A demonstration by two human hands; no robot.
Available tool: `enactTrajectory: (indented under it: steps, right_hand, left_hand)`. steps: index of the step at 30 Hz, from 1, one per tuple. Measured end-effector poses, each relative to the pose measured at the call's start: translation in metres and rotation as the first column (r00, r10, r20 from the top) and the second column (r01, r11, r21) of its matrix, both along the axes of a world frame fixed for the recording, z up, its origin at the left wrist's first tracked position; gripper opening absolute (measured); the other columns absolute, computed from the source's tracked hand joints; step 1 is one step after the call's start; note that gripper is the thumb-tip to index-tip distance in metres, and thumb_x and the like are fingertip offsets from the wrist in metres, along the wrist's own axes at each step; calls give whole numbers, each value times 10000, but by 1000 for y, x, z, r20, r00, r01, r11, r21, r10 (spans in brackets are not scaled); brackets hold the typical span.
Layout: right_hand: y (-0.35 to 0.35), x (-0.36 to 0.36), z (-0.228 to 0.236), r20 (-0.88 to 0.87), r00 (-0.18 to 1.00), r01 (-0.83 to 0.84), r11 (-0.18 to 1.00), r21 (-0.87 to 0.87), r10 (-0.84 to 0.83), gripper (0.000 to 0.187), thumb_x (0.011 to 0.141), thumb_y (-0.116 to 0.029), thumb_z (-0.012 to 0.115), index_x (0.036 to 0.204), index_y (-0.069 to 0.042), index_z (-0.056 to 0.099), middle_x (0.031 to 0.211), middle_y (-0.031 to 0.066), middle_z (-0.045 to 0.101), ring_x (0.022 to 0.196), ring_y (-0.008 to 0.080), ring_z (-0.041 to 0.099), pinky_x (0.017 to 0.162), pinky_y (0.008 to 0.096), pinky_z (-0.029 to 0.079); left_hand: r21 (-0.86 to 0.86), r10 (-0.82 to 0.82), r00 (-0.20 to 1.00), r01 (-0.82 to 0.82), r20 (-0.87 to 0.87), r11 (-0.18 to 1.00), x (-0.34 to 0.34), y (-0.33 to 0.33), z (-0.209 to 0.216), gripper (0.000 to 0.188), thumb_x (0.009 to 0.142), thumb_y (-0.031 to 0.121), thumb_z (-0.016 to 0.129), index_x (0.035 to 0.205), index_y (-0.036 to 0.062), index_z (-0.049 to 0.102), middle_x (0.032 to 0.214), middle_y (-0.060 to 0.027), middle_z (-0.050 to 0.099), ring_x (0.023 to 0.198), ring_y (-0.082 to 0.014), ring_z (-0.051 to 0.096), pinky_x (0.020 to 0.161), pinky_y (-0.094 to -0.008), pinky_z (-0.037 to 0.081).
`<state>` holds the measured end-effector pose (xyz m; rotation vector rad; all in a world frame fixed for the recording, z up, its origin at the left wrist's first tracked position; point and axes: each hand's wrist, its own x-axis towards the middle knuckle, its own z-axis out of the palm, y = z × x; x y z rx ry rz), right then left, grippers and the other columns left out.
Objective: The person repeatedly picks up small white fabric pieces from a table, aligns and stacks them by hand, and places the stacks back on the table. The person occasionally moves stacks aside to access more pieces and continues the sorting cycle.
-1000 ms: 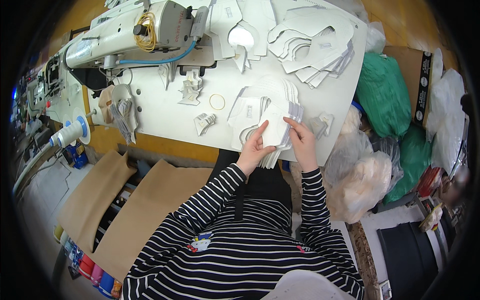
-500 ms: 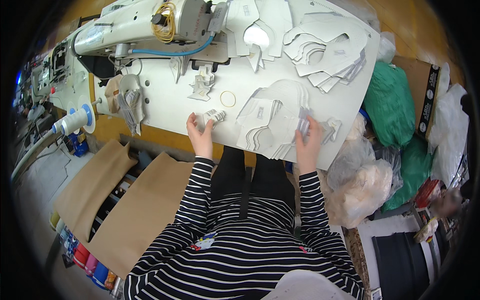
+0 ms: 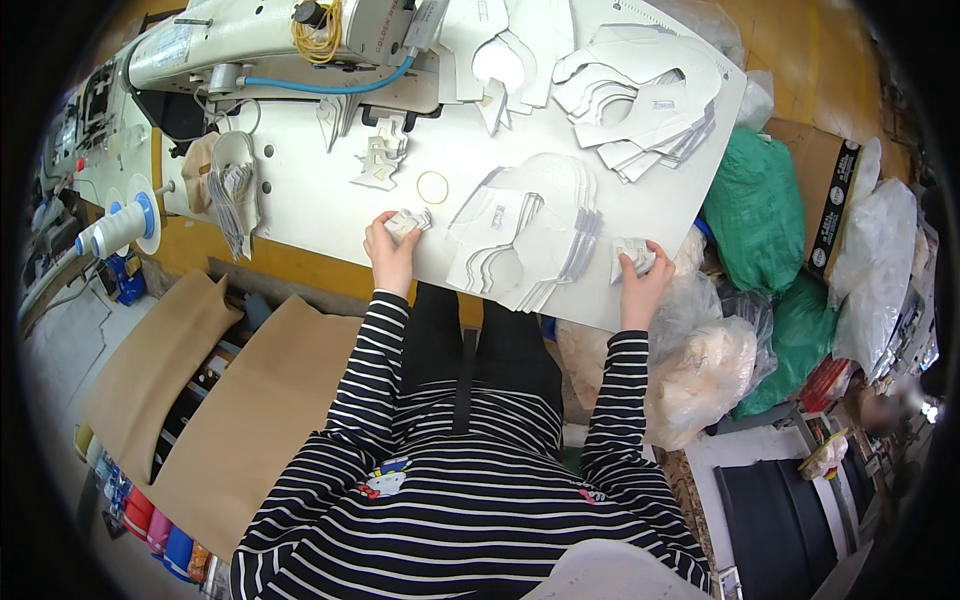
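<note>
My left hand (image 3: 390,254) is closed on a small stack of white cut pieces (image 3: 407,221) at the table's near edge. My right hand (image 3: 646,285) grips another small bundle of white pieces (image 3: 631,256) near the table's right edge. Between the two hands lies a fanned stack of large curved white pieces (image 3: 545,190), apart from both. Just beyond my left hand is a loose yellow rubber band (image 3: 433,173). Farther off sits a small pile of jagged white pieces (image 3: 379,165).
A sewing machine (image 3: 265,45) with a blue hose stands at the far left. More stacks of white pieces (image 3: 655,104) cover the table's far right. Thread cones (image 3: 122,226) stand left. Green bags (image 3: 755,215) and clear plastic bags (image 3: 715,365) crowd the right side; brown sheets (image 3: 255,410) lie lower left.
My right hand has moved right, off the large stack's edge, and now grips the small bundle. My left hand's fingers have closed on the small stack. The whole view has shifted slightly.
</note>
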<state>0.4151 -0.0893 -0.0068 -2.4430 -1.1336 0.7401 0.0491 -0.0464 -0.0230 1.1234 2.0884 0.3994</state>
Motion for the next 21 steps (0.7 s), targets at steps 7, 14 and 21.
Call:
enactTrajectory:
  steps: [7, 14, 21]
  right_hand:
    - [1, -33, 13, -91, 995, -14, 988, 154, 28, 400, 842, -37, 632, 1208, 12, 481, 1187, 184, 493, 1118, 349, 496, 984, 414, 389]
    - [17, -75, 20, 105, 985, -168, 866, 471, 134, 399, 853, -5, 568, 1235, 11, 456, 1222, 187, 479, 1149, 350, 459, 991, 434, 359]
    - [53, -110, 5, 139, 951, -302, 929, 214, 277, 441, 810, 29, 526, 1243, 21, 439, 1199, 184, 480, 1119, 373, 448, 989, 456, 327]
  left_hand:
    - [116, 5, 996, -15, 89, 993, 22, 0, 22, 344, 825, 52, 664, 1121, 18, 492, 1134, -174, 490, 1060, -333, 456, 946, -404, 370]
    - [464, -372, 928, 332, -4, 821, 90, 14, 36, 406, 776, -98, 547, 1164, 14, 505, 1141, -173, 478, 1094, -352, 448, 970, -407, 368]
    - [447, -429, 899, 422, -91, 789, 120, 34, 7, 518, 784, -101, 505, 1279, 47, 489, 1171, -157, 485, 1106, -346, 447, 970, -404, 368]
